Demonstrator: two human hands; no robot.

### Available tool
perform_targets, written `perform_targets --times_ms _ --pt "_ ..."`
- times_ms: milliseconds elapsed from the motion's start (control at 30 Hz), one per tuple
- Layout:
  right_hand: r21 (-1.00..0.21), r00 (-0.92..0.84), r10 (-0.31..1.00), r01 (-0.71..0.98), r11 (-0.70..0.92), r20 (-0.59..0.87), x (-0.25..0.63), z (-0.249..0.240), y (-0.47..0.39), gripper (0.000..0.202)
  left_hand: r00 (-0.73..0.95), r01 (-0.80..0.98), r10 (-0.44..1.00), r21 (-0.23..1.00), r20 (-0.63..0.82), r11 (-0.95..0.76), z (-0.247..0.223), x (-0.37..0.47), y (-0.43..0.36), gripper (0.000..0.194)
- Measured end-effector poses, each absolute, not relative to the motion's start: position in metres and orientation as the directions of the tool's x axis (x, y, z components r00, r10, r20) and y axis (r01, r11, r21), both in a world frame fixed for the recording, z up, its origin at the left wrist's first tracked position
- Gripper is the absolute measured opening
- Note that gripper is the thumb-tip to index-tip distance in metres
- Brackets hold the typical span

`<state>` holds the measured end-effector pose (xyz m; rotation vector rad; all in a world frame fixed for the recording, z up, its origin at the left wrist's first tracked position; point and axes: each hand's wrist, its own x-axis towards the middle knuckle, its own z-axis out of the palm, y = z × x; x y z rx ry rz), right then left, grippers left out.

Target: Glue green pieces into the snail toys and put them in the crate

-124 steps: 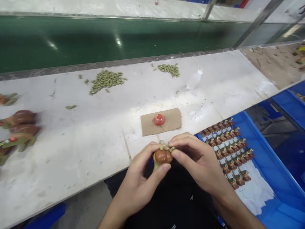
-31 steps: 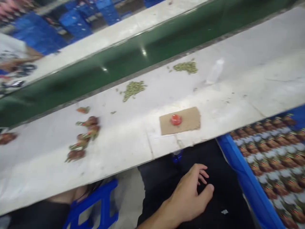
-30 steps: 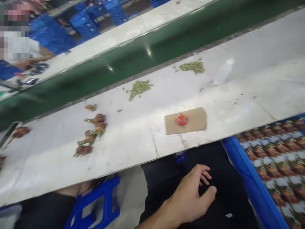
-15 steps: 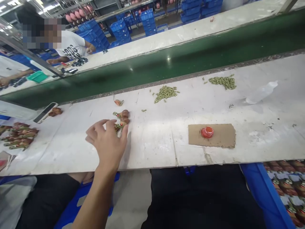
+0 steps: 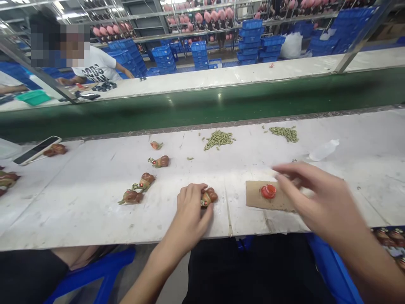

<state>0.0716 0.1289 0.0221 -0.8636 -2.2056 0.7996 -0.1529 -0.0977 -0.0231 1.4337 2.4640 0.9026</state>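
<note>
My left hand (image 5: 191, 211) is closed around a small brown-and-green snail-like figurine (image 5: 211, 196) on the white tabletop. Left of it lie similar figurines: a pair touching, with the upper one (image 5: 147, 180) against the lower one (image 5: 131, 197), and another figurine (image 5: 163, 161) farther back. My right hand (image 5: 316, 194) is smeared by motion over the right end of a cardboard piece (image 5: 253, 200); whether anything is between its fingers cannot be made out. A red cap-like cup (image 5: 268, 191) with a glossy top sits on the cardboard, left of that hand.
Small green pieces lie in one pile (image 5: 219, 139) and another pile (image 5: 284, 133). Beyond is a green belt (image 5: 202, 103). A clear bottle (image 5: 324, 150) lies at right, a phone (image 5: 38, 150) at left. A co-worker (image 5: 95, 63) sits opposite. A blue crate (image 5: 332, 261) is below right.
My left hand has moved right and now holds a figurine before me. Two other figurines sit nearer the front edge than before. My right hand has come into view, and the camera has turned.
</note>
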Motion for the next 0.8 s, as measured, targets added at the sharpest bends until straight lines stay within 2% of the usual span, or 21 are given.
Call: perform_targets --times_ms 67,233,433,533,633,733,800 --pt "-0.609 -0.725 0.68 0.491 0.623 0.11 0.005 0.033 0.131 0.019 -0.548 0.716 0.82 0.6 0.166 0.357 -0.026 -0.141 -0.093 0.029" --pt "-0.49 -0.76 0.65 0.567 0.662 -0.002 -0.122 0.039 0.149 0.011 -0.591 0.613 0.793 0.72 0.148 0.323 -0.031 -0.13 -0.09 0.014" --pt "-0.439 -0.742 0.654 0.641 0.63 -0.145 -0.153 0.029 0.141 0.024 -0.608 0.409 0.788 0.887 0.091 0.213 -0.038 -0.118 -0.103 0.02" --pt "-0.499 -0.753 0.631 0.626 0.599 -0.187 -0.157 0.034 0.141 0.019 -0.602 0.26 0.797 0.956 0.05 0.137 -0.038 -0.115 -0.1 0.024" --pt "-0.628 -0.787 0.585 0.558 0.542 -0.194 -0.143 0.046 0.136 0.007 -0.592 0.112 0.806 0.991 0.008 0.072 -0.033 -0.116 -0.092 0.027" --pt "-0.767 -0.827 0.537 0.451 0.457 -0.167 -0.099 0.06 0.121 0.017 -0.565 -0.013 0.825 0.999 -0.034 0.033 -0.025 -0.117 -0.087 0.029" --pt "-0.877 -0.849 0.512 0.34 0.34 -0.131 -0.057 0.063 0.107 0.014 -0.546 -0.072 0.837 0.997 -0.043 0.004 -0.021 -0.113 -0.087 0.037"
